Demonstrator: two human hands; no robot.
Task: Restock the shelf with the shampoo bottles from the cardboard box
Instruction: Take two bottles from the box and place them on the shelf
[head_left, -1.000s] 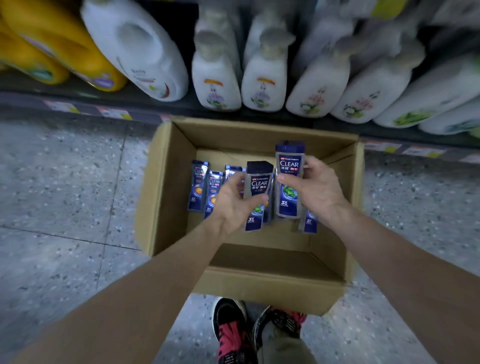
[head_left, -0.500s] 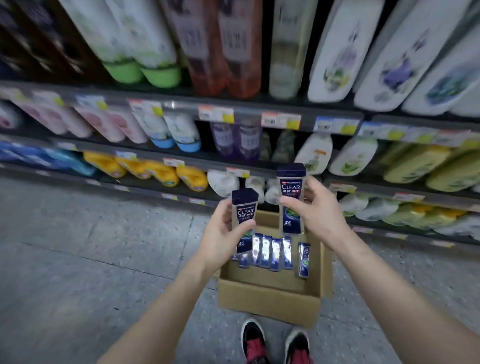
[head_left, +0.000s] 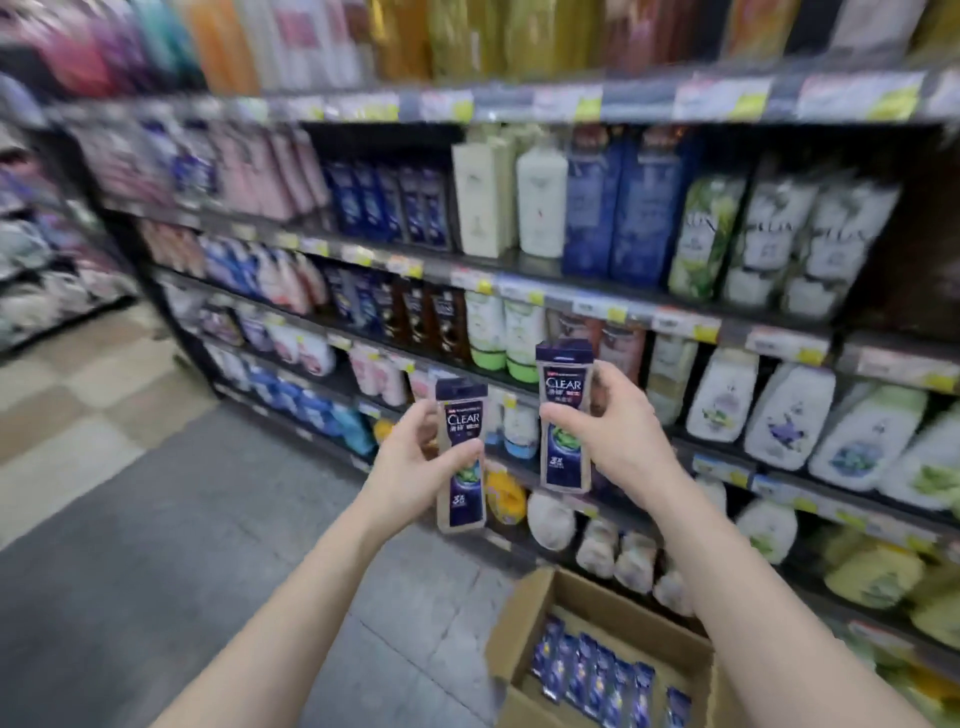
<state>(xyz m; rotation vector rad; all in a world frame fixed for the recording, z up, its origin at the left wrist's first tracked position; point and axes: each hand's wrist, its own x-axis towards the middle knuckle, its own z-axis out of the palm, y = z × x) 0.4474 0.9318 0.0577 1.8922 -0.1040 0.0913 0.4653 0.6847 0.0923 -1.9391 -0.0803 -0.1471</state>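
Note:
My left hand (head_left: 415, 470) grips a dark blue CLEAR shampoo bottle (head_left: 461, 415) upright in front of the shelving. My right hand (head_left: 610, 434) holds a second CLEAR shampoo bottle (head_left: 565, 387) a little higher and to the right. Both bottles hang in the air before the lower shelves. The open cardboard box (head_left: 524, 613) stands on the floor at the lower right, with several more blue bottles (head_left: 592, 670) standing in a row inside. A group of similar dark blue bottles (head_left: 387, 202) stands on an upper shelf (head_left: 467, 262) at the centre left.
Tall black shelving (head_left: 623, 306) full of shampoo and body-wash bottles runs from the left back to the right edge. White pump bottles (head_left: 779, 415) fill the right side. Grey floor (head_left: 182, 519) spreads to the left, with tiled aisle beyond. The picture is blurred.
Both hands have lifted the two bottles out of the box and up to shelf height. The view has risen from the box toward the upper shelves.

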